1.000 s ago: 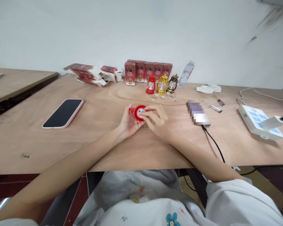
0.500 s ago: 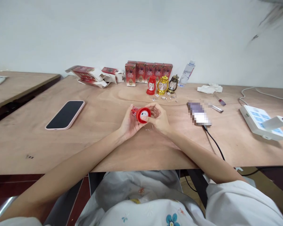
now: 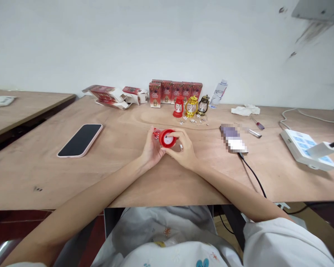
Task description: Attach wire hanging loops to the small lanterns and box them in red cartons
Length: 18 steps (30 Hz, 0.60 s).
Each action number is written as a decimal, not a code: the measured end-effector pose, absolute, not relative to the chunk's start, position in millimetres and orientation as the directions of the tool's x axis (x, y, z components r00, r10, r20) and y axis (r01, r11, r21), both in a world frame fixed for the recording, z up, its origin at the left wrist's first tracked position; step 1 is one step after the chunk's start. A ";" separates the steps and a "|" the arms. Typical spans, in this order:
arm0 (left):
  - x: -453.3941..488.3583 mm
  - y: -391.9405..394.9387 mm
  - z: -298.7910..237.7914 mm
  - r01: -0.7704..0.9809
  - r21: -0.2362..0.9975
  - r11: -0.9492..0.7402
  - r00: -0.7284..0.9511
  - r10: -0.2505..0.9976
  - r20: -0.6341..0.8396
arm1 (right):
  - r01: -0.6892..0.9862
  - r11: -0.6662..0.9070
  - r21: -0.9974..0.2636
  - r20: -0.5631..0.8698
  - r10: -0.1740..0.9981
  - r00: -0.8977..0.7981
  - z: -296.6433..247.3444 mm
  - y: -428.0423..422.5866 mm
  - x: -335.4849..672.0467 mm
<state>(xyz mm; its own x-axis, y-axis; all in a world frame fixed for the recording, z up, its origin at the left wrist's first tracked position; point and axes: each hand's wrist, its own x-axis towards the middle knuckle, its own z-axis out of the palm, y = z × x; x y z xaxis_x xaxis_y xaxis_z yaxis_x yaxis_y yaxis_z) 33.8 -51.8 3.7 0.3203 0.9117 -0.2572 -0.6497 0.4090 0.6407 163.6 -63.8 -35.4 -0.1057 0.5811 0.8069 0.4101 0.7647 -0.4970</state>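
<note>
A small red toy lantern [image 3: 166, 138] lies on its side between both hands, its round base turned toward me. My left hand [image 3: 151, 149] cups it from the left with fingers curled round the body. My right hand [image 3: 183, 148] grips the base from the right, thumb and fingers pressed on it. A thin wire handle sticks out by the right fingers. Both hands rest on the wooden table [image 3: 128, 174] near its middle.
Red, gold and dark lanterns [image 3: 191, 106] stand at the back before a row of red boxes [image 3: 175, 91], with opened boxes [image 3: 114, 97] to the left. A pink phone [image 3: 80, 140] lies left. A second phone with cable [image 3: 233, 139], screwdriver [image 3: 257, 123], power strip [image 3: 306, 148] and bottle [image 3: 218, 92] lie right.
The hands turned the red lantern slightly and the right fingers shifted over its base. The camera tilted up a little, so everything sits lower in view.
</note>
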 end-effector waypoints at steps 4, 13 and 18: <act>34.3 -50.7 0.4 -0.669 0.628 0.397 0.301 0.918 -0.260 | 0.381 0.754 -0.536 0.779 0.615 -0.122 -33.6 -65.2 163.4; 36.2 -44.2 -5.6 -0.656 0.663 0.361 0.243 0.932 -0.268 | 0.396 0.679 -0.618 0.706 0.701 -0.100 -39.8 -60.9 165.3; 33.1 -40.0 -9.6 -0.656 0.665 0.358 0.229 0.933 -0.277 | 0.351 0.726 -0.591 0.709 0.675 -0.202 -32.8 -59.5 173.0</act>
<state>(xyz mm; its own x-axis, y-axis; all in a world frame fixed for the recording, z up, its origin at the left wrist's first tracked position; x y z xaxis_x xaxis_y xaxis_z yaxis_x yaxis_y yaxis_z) 33.1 -40.0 -9.6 0.2285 0.9333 -0.2771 -0.6555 0.3579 0.6650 173.0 -59.5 -32.8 -0.2021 0.6753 0.7093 0.3510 0.7261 -0.5912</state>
